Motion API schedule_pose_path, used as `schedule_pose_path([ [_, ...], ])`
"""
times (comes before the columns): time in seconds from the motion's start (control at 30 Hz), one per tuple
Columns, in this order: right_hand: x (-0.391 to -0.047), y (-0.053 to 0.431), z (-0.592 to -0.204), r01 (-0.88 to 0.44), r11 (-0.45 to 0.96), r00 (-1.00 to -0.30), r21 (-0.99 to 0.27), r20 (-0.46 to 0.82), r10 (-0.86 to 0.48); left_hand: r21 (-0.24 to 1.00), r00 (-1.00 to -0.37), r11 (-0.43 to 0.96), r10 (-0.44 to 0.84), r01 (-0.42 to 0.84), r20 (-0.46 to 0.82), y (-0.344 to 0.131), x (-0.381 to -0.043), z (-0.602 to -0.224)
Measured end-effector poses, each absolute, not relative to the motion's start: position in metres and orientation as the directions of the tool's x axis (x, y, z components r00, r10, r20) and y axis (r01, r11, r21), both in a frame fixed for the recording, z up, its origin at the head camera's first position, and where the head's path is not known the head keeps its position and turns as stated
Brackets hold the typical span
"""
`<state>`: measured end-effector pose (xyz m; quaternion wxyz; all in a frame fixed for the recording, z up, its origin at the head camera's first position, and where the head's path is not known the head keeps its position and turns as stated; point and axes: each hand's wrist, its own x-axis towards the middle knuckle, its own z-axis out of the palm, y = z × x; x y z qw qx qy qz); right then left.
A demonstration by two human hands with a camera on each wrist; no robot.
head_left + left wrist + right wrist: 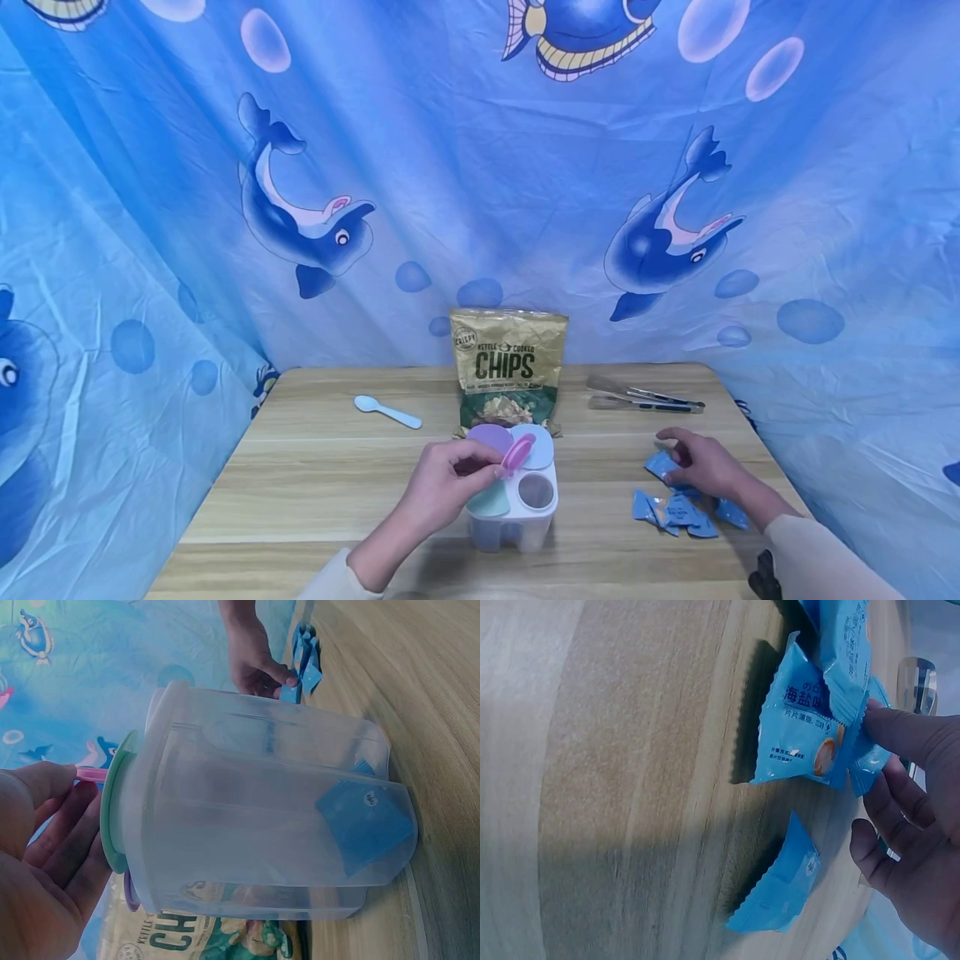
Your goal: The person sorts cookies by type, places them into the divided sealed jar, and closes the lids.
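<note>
My left hand (450, 483) pinches a pink round lid (517, 454), tilted up over a white, translucent container (517, 533) with several compartments. One round opening (536, 492) is uncovered; purple (490, 439), pale blue (534, 448) and green (489, 502) lids cover the others. Through the container's wall, a blue packet (366, 825) shows at the bottom in the left wrist view. On the right, my right hand (708, 467) grips a small blue snack packet (868, 761) between thumb and fingers, beside a loose pile of similar packets (678, 512).
Behind the container stands a gold and green chips bag (510, 367). A pale blue spoon (387, 412) lies at the back left of the wooden table (315, 500), and metal tongs (645, 400) at the back right. A blue sea-print curtain (480, 167) surrounds the table.
</note>
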<state>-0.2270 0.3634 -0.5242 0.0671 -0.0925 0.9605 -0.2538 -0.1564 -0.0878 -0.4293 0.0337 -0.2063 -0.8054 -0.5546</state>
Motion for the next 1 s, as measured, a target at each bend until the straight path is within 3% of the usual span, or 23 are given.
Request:
schedule_pose_path([
  [0.33,-0.232,0.358,-0.509,-0.123,0.82,-0.984,-0.559,-0.042,-0.176,0.876,-0.912,0.305,0.296,0.373,0.286,-0.089,-0.157,-0.429],
  [0.67,-0.222,0.317,-0.46,-0.322,0.723,-0.947,-0.612,0.195,-0.256,0.873,-0.91,0.309,0.296,0.378,0.289,-0.089,-0.157,-0.429],
  [1.0,-0.198,0.26,-0.419,-0.435,0.554,-0.895,-0.71,0.273,-0.353,0.873,-0.912,0.319,0.303,0.369,0.275,-0.089,-0.157,-0.427],
])
